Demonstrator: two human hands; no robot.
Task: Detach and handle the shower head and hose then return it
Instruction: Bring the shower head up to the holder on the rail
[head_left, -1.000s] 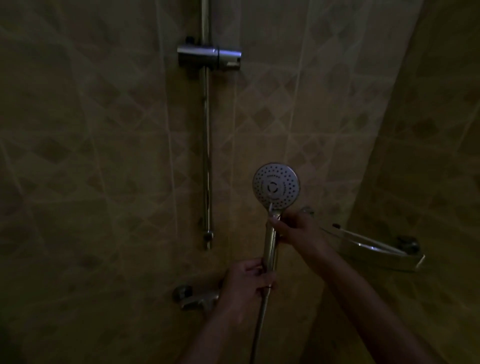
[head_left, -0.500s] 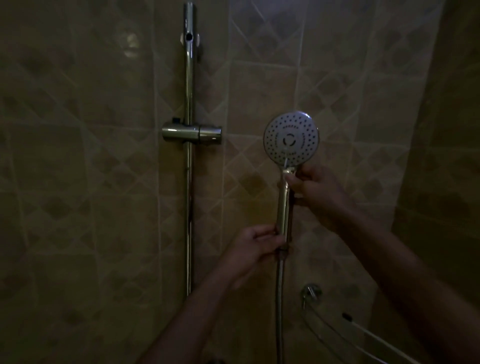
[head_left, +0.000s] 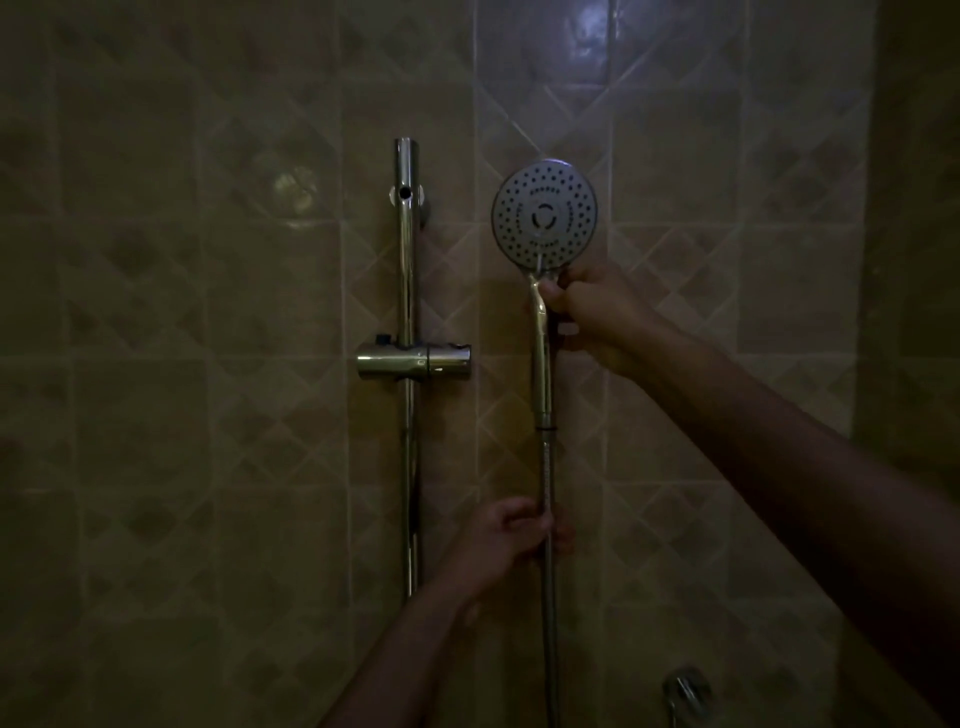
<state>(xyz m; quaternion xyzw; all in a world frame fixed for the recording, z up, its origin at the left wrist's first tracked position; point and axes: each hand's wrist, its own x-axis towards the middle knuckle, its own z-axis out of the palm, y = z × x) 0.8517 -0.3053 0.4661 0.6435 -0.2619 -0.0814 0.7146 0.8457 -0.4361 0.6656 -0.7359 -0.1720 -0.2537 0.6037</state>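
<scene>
The round chrome shower head (head_left: 544, 214) is held upright with its spray face toward me, to the right of the wall rail. My right hand (head_left: 592, 317) grips the top of its handle just under the face. The metal hose (head_left: 548, 571) hangs straight down from the handle, and my left hand (head_left: 511, 538) is closed around it lower down. The chrome holder bracket (head_left: 414, 360) on the vertical rail (head_left: 408, 467) stands empty, left of the handle and level with its middle.
Beige patterned tiles (head_left: 208, 415) cover the wall in dim light. A chrome fitting (head_left: 684, 688) shows at the bottom right. A darker side wall (head_left: 914, 260) closes the space on the right.
The shower head has risen, so its face is now above the holder bracket. My left hand has slid from the base of the handle down onto the hose. The view has tilted upward.
</scene>
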